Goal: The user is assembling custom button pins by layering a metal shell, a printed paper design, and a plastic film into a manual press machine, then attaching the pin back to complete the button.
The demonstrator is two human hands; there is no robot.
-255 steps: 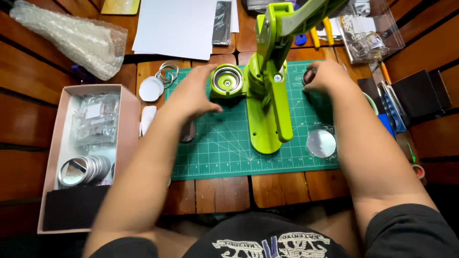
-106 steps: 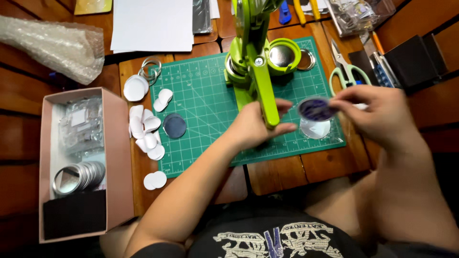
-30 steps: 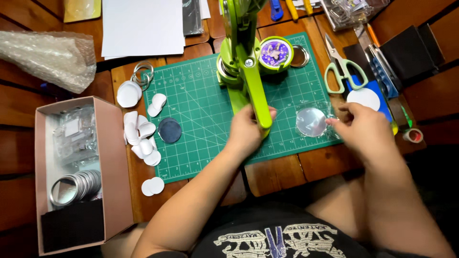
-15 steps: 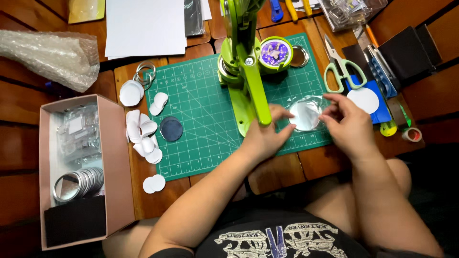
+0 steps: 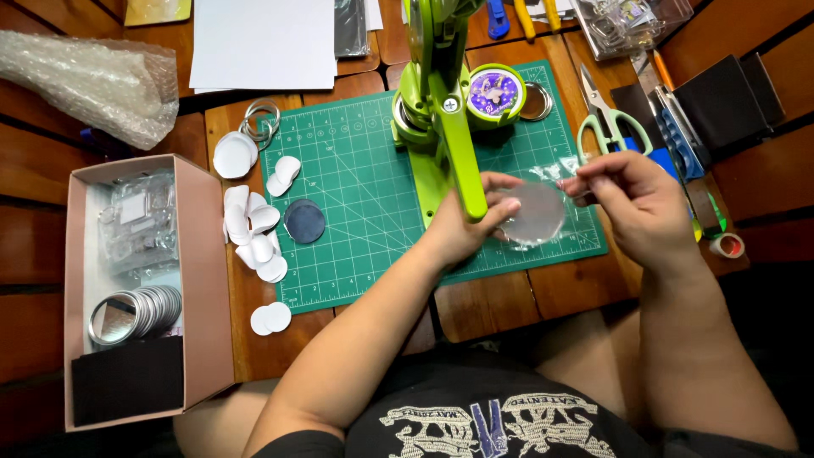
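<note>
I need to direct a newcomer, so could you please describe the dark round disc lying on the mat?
Start at the green cutting mat, left of the lime-green press. Near its left edge lies a dark round disc; the pile of discs beside it is white.

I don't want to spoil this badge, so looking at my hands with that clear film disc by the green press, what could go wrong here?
Both hands, left hand and right hand, pinch the clear disc at its edges, so it may crease or smudge. The press handle sits against the left hand and could get knocked. The loose white circles near the mat edge could be swept off.
</note>
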